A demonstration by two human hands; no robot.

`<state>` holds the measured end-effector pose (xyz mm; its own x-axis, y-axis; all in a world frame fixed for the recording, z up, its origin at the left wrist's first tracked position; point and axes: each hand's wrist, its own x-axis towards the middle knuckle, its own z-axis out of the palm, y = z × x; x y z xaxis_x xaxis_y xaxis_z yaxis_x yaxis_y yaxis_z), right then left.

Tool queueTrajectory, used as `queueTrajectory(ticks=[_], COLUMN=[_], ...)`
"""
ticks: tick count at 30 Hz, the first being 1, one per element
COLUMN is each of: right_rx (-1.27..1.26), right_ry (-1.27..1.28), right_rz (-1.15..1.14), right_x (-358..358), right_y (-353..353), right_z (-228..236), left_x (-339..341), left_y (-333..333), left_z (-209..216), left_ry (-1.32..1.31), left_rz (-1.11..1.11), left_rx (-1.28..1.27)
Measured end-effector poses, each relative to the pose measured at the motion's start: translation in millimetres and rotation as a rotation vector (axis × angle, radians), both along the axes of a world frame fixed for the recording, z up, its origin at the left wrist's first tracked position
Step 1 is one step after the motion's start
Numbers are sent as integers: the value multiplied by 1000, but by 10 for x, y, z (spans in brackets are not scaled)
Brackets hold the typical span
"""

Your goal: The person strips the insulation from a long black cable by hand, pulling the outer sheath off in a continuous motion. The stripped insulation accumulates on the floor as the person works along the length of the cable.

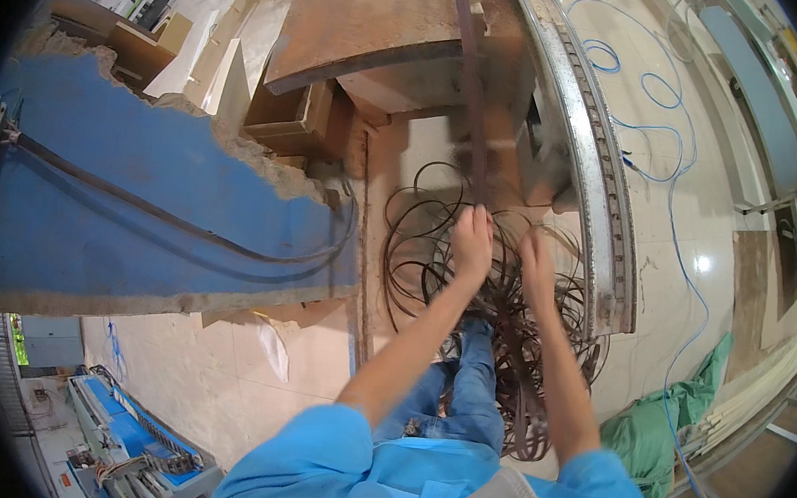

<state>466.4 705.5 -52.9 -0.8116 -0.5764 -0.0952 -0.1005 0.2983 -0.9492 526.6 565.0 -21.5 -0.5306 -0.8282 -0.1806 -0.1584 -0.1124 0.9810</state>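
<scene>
My left hand [472, 244] is closed round a long, flat, dark brown strip [473, 105], which runs straight away from me beside the rusty brown tabletop. Close by on the right, my right hand [536, 264] has its fingers drawn together. It is slightly blurred, and what it holds, if anything, I cannot make out. Below both hands lies a tangled heap of dark strip loops [410, 250], spread over the floor and around my legs. More strip hangs in folds [527, 418] between my forearms, by my right leg.
A rusty brown tabletop [369, 31] stands ahead, with a cardboard box [287, 119] under its left side. To the left is a blue panel with a ragged edge [169, 184]. A metal rail [581, 132] borders the right. Beyond it lie blue hose [675, 186] and green cloth [650, 437].
</scene>
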Motion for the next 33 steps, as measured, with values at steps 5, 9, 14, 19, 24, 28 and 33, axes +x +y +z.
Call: queueTrajectory(ticks=[5,9,14,19,24,28,33], right_rx=[-185,-262,-374,-310,-146,237,318], right_ry=[-680,-847,-445,-494,-490,-668,-814], right_rz=[-24,-4,-20,-62,-80,-386,-266], right_x=[-1409,-1658,-916,140,1591,2901,3789], right_y=[-2064,-2562,-1938,-696,864,2458,3433], right_z=[566,703,395,375,232,165,-57], left_x=[949,1622,1885,951,-740,-1520,-1576], left_y=[1036,1575,1611,336,-784,-1298,-1302], left_z=[230,137,-395,-645,-160,195,7], left_ry=[-137,-50,-53,88,352,459,224], left_rz=[-41,-167,-327,-333,-397,-373,-158], left_rx=[-6,463,530,455,832,857,472])
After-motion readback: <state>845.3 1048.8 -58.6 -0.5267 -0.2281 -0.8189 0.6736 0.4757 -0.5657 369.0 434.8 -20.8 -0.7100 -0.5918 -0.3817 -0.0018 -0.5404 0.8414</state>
